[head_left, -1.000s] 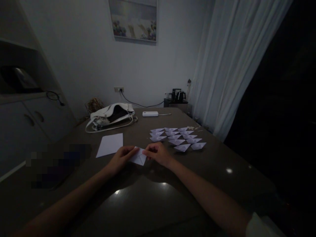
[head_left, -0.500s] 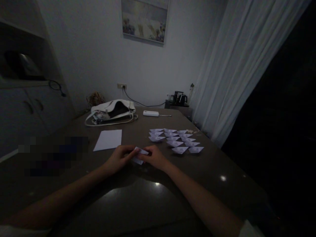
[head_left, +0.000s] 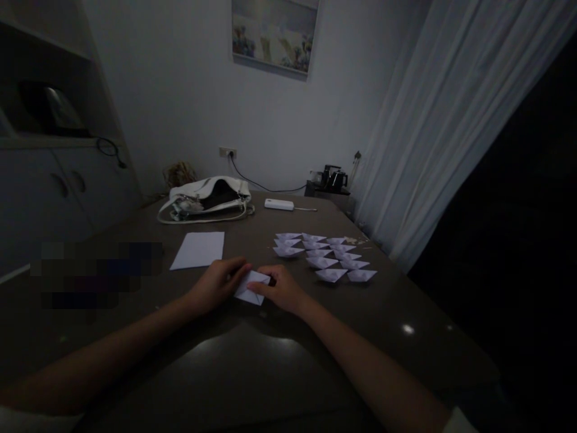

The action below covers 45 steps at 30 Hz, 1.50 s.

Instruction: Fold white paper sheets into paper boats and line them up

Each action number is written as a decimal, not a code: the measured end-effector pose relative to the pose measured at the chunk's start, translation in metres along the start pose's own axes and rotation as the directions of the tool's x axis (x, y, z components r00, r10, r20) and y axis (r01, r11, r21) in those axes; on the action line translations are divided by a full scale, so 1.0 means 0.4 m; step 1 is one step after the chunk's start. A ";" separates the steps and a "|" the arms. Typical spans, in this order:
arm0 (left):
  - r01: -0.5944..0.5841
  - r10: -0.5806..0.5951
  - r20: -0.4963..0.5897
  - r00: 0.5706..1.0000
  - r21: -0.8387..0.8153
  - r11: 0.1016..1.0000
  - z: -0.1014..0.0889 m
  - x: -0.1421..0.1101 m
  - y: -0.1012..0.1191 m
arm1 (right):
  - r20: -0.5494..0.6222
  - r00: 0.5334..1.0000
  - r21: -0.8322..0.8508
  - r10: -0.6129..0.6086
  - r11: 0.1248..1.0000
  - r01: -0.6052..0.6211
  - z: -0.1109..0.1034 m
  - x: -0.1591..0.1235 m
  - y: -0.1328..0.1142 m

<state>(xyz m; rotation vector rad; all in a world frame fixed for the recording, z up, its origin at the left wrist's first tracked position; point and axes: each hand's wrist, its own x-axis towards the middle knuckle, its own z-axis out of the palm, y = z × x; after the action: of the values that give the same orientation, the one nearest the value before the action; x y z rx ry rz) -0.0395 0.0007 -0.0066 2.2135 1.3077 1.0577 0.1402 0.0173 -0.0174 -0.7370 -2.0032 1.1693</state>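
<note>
A small folded piece of white paper (head_left: 253, 294) with crease lines on its face is between my hands, just above or on the dark table (head_left: 279, 385). My right hand (head_left: 283, 288) pinches it, thumb on top and fingers behind. My left hand (head_left: 218, 284) closes on its left edge, the fingers partly hiding that side. To the right stand several folded paper boats (head_left: 330, 275) in rows. Beyond my left hand lies a white paper stack or sheet (head_left: 198, 249), flat on the table.
Toward the far edge rest a white handbag (head_left: 211, 198) and a white power bank-like device (head_left: 279, 205) with a short cable. Small scraps (head_left: 354, 240) lie beyond the boats. A black kettle (head_left: 336, 179) stands on a low cabinet behind; a pale curtain (head_left: 406, 144) hangs at right.
The folded paper now shows a flatter, squarer face toward me. My left hand's fingers have shifted to its upper left edge. The view has tilted slightly.
</note>
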 end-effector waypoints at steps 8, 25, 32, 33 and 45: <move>0.086 -0.084 0.018 0.996 -0.152 0.985 0.003 0.001 0.005 | 0.024 1.000 0.063 0.015 0.998 -0.017 -0.002 -0.001 -0.013; 0.211 -0.152 0.225 0.962 -0.272 0.939 -0.007 0.005 0.008 | -0.180 0.980 0.181 0.090 0.982 -0.056 -0.020 0.019 0.037; 0.256 -0.185 0.238 0.953 -0.314 0.914 0.002 -0.001 -0.002 | -0.259 0.966 -0.010 0.002 1.000 -0.005 -0.042 0.026 0.042; 0.260 -0.188 0.239 0.953 -0.321 0.911 0.003 -0.002 -0.003 | -0.261 0.965 -0.027 -0.006 1.000 -0.001 -0.044 0.026 0.041; 0.124 -0.118 0.051 0.992 -0.159 0.979 -0.001 0.009 -0.021 | -0.342 0.939 0.059 0.039 0.998 -0.020 -0.044 0.030 0.052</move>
<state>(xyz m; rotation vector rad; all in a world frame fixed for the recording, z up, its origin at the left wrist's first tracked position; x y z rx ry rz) -0.0440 0.0081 -0.0102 1.9998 1.2736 1.0293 0.1496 0.0441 -0.0263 -0.8795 -1.6691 1.0271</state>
